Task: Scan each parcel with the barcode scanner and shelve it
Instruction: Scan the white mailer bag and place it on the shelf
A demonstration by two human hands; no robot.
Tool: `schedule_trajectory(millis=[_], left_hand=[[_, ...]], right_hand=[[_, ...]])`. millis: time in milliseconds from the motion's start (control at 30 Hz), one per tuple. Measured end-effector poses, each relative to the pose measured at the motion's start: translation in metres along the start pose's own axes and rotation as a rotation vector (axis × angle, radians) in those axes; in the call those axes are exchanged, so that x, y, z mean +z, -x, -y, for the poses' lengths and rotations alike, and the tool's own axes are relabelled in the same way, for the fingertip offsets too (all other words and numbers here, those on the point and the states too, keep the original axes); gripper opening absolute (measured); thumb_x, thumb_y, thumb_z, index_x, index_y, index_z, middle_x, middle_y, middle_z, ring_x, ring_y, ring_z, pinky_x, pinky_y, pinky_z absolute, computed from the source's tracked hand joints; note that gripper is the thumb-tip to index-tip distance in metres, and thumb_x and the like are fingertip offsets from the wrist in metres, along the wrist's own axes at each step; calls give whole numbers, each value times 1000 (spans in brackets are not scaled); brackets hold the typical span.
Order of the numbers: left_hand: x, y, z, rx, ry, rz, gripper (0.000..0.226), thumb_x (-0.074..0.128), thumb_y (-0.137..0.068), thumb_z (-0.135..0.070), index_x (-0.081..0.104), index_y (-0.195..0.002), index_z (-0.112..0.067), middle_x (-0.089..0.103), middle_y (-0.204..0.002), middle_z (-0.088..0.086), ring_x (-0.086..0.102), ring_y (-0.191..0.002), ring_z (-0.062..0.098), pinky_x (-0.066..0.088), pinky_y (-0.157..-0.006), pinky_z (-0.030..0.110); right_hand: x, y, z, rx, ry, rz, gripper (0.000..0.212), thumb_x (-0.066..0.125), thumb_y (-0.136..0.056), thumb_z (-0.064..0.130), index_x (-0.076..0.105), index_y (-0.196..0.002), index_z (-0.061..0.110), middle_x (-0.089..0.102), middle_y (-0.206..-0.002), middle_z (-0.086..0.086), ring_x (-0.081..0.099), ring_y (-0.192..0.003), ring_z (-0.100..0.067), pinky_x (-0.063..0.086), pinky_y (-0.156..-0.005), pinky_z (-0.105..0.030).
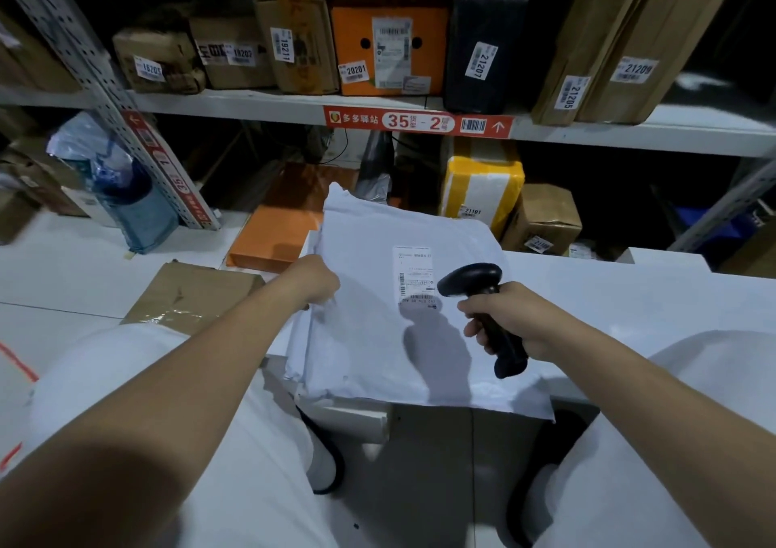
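The left hand (317,281) is holding the left edge of a big flat white plastic bag parcel (369,346), with its fingers curled on it. The parcel is lying on the white table (630,295), and its near end is sticking out over the table edge. The right hand (514,316) is gripping the handle of a black barcode scanner (470,281). The scanner's head is pointing at the white paper label (413,270) on top of the parcel and hovering just beside it. A brown cardboard box (193,295) is sitting left of the parcel. Behind, a grey metal shelf (252,104) with a red sign (418,121) is carrying an orange box (357,26) and other numbered parcels, and a yellow and white parcel (483,186) is standing below it
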State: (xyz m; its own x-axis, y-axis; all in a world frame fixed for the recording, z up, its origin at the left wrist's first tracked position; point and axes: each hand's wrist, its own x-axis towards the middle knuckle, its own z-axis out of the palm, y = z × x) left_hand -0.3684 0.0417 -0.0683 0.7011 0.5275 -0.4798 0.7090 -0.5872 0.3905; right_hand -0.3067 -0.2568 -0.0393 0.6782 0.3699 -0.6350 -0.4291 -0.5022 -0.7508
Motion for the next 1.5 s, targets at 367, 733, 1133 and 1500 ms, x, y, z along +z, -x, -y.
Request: schedule_trajectory(millis=[367,733,1133,1500], left_hand=[[-19,-1,-9,63,-95,-108,39,47,-107,-15,53,-144,-3,56,-142,18,57,-124,37,48,-105,41],[-12,-9,6,42,-103,-97,33,56,-100,-19,67,-127,-3,65,-130,18,62,-119,38,51,-97,41],[27,-6,14,-91,287,36,28,64,-95,-25,65,-107,1,71,-106,20,66,-87,34,47,-67,31],[37,-11,9,-155,571,178,47,79,-91,-40,65,-121,-5,74,-115,10,69,-97,31,56,-84,35]], right_hand=[[-3,8,3,70,-214,18,14,68,-97,14,60,-93,3,65,-70,-13,55,-53,-21,50,-54,-32],[-6,0,-6,31,-176,-65,15,71,-95,12,66,-97,-1,70,-76,-18,59,-56,-24,52,-55,-33],[-31,-58,-63,85,53,-406,23,70,-92,16,69,-107,-1,62,-82,-15,59,-76,-31,45,-67,-37],[-31,-60,-63,90,-136,-318,18,69,-96,15,64,-103,-1,57,-79,-15,55,-68,-28,43,-59,-35]])
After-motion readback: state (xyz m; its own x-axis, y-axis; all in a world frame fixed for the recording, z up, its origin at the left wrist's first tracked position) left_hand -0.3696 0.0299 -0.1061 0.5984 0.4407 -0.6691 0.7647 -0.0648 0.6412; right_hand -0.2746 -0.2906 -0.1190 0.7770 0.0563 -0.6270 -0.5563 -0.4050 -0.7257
